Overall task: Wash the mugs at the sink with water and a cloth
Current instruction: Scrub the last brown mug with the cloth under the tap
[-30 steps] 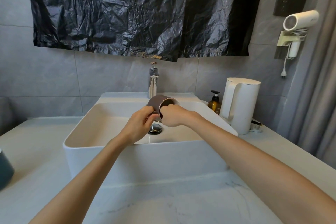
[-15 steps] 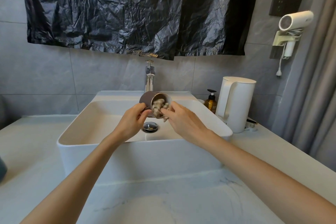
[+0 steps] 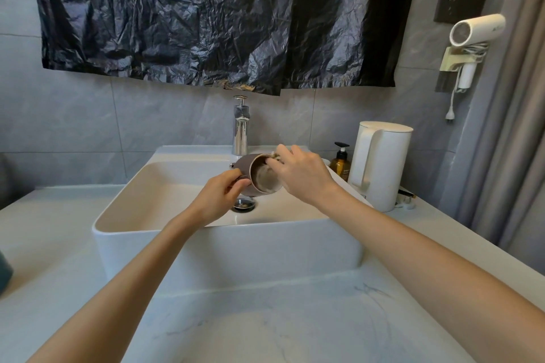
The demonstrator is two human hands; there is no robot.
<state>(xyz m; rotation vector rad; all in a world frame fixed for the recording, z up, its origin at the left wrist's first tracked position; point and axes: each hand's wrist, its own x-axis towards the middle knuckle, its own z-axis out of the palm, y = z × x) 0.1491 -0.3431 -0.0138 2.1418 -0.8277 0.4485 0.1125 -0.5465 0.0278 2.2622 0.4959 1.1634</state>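
Head view shows a brown mug tipped on its side over the white sink, above the drain and just in front of the chrome faucet, its mouth turned toward the camera. The left hand grips the mug from the lower left, fingers and thumb curled round its side near the handle. The right hand sits at the mug's upper right rim with its fingers bent round a pale cloth, a tuft of which shows above the knuckles; the mug's inside is blurred, so how far the cloth reaches in cannot be told. On the counter to the right stand an amber pump bottle, whose label carries print too small to read, and a white kettle with no visible marking. A wall-mounted hair dryer bears a faint grey mark on its barrel, also unreadable.
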